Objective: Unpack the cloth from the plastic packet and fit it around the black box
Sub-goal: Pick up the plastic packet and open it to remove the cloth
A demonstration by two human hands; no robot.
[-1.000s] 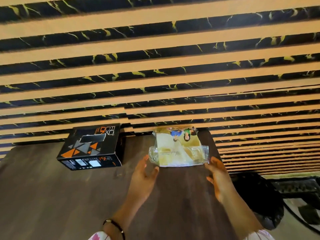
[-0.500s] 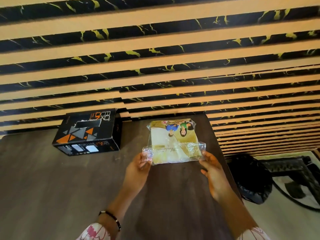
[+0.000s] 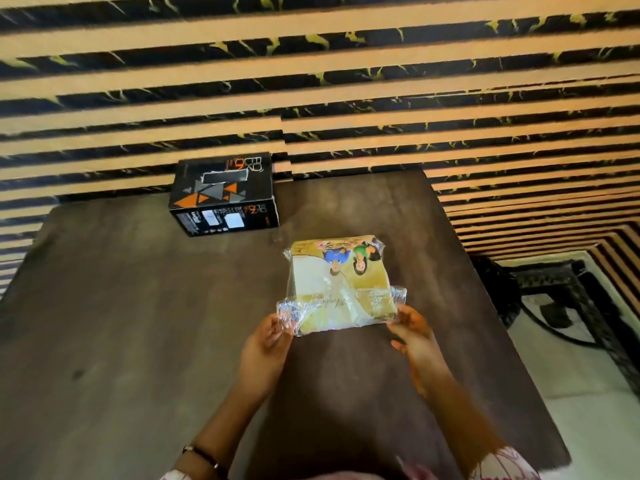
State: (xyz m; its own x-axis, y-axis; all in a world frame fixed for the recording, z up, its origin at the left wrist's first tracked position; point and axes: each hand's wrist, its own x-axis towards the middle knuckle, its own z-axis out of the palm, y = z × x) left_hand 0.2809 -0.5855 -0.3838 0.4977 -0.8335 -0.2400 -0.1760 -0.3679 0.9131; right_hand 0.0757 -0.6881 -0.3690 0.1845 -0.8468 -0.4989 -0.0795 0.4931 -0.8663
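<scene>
A clear plastic packet (image 3: 341,285) with a yellow-and-cream printed card inside is held just above the dark wooden table (image 3: 121,323). My left hand (image 3: 268,344) pinches its near left corner. My right hand (image 3: 414,336) grips the near right corner. The cloth inside is hidden behind the card. The black box (image 3: 223,194), printed with orange and grey triangles, stands at the table's far edge against the wall, to the left of and beyond the packet.
A striped tan-and-black wall (image 3: 311,81) rises right behind the table. To the right, past the table's edge, a dark bag (image 3: 498,292) and a black ornate stand (image 3: 568,289) sit on the pale floor.
Both hands went from open beside the packet to gripping its near corners. The packet came toward me, away from the wall. The view tilted down.
</scene>
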